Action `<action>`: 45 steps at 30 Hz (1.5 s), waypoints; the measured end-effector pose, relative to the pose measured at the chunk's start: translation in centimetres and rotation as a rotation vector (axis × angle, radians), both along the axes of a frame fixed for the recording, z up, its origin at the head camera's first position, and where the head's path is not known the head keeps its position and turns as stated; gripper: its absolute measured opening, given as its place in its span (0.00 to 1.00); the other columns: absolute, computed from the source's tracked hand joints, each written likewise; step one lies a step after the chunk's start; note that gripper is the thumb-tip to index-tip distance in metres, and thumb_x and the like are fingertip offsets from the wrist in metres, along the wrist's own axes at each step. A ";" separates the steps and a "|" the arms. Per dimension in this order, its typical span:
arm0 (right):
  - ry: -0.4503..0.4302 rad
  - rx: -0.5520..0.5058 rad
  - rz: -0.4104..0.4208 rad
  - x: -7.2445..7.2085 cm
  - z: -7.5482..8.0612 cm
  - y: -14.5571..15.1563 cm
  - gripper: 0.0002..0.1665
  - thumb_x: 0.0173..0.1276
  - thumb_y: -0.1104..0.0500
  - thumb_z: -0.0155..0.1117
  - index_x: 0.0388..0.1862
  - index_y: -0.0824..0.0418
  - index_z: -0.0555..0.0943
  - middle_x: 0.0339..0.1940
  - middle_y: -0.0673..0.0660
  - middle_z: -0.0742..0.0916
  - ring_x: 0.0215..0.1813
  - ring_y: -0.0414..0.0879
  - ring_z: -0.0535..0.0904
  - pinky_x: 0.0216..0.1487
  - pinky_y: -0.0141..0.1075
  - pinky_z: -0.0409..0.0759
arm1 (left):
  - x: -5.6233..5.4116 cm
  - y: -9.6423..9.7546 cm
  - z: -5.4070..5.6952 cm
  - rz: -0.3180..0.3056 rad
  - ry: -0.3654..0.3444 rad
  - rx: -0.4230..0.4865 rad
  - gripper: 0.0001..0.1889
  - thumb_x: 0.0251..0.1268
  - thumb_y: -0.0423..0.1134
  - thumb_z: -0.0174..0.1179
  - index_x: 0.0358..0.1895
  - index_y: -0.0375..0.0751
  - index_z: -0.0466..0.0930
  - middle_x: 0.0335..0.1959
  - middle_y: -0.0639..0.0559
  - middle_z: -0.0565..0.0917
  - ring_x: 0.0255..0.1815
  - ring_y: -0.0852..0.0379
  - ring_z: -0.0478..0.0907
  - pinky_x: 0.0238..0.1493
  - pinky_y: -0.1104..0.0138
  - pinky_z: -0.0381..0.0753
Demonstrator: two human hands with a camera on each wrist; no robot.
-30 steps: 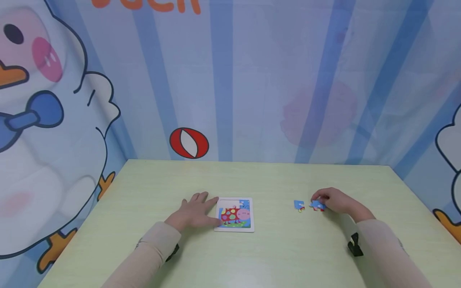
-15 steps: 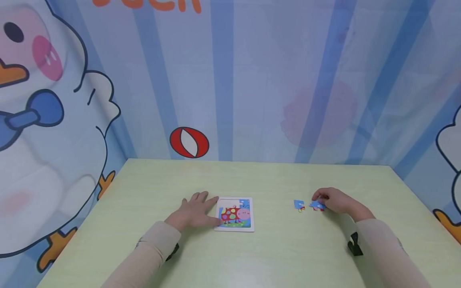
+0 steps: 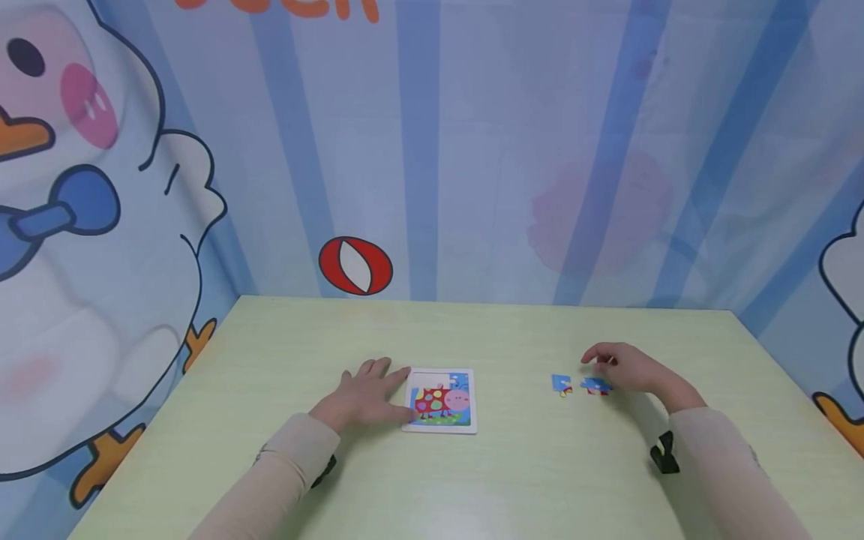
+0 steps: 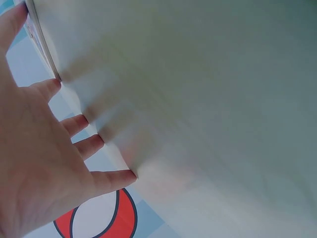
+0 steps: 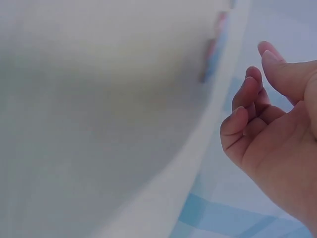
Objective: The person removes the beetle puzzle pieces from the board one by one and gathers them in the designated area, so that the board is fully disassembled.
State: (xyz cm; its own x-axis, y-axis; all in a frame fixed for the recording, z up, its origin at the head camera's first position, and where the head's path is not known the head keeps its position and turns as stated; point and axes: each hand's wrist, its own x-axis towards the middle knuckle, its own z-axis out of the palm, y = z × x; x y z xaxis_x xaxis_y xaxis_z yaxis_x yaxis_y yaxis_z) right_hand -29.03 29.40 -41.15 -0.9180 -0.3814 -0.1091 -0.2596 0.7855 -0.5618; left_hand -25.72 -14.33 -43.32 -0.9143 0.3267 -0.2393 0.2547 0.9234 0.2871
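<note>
My left hand (image 3: pixel 364 397) lies with fingers spread beside a square picture puzzle (image 3: pixel 442 401) in a white frame. Its thumb and index finger touch the frame's left edge; the left wrist view shows those fingertips against the frame's side. A red, spotted, pink-faced cartoon figure is on the puzzle, and a white gap shows at its upper left. To the right, my right hand (image 3: pixel 631 367) hovers just above a blue jigsaw piece (image 3: pixel 597 386), loosely curled and holding nothing. In the right wrist view, the hand (image 5: pixel 277 119) is apart from the blurred pieces. Another blue jigsaw piece (image 3: pixel 560 383) lies just left.
The pale table (image 3: pixel 418 487) runs back to a blue striped cloth backdrop (image 3: pixel 472 150) with printed cartoon figures. Black straps (image 3: pixel 664 454) show at both wrists below the sleeves.
My right hand has let go of the right jigsaw piece and lifted slightly off it. The piece stays on the table. My left hand has not moved.
</note>
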 end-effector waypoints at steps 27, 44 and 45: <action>0.087 -0.167 0.216 -0.1 4.2 -9.6 0.16 0.72 0.61 0.58 0.57 0.63 0.77 0.42 0.55 0.80 0.41 0.46 0.75 0.41 0.40 0.76 | -0.2 -0.1 -0.2 0.002 0.002 -0.011 0.44 0.56 0.65 0.58 0.75 0.55 0.57 0.76 0.41 0.53 0.76 0.39 0.46 0.68 0.32 0.45; -0.004 -0.163 0.268 -1.0 1.5 -16.1 0.18 0.68 0.61 0.63 0.55 0.64 0.78 0.43 0.59 0.80 0.44 0.48 0.75 0.44 0.38 0.75 | 0.0 0.0 0.1 0.000 -0.003 -0.017 0.43 0.57 0.65 0.57 0.75 0.54 0.57 0.76 0.41 0.53 0.76 0.38 0.46 0.67 0.32 0.45; -0.016 -0.165 0.264 -1.0 1.4 -16.3 0.18 0.67 0.61 0.64 0.55 0.64 0.78 0.44 0.60 0.80 0.45 0.49 0.75 0.44 0.38 0.75 | 0.0 0.1 0.1 0.000 -0.005 -0.019 0.43 0.57 0.65 0.57 0.75 0.55 0.57 0.76 0.41 0.53 0.76 0.39 0.46 0.67 0.32 0.45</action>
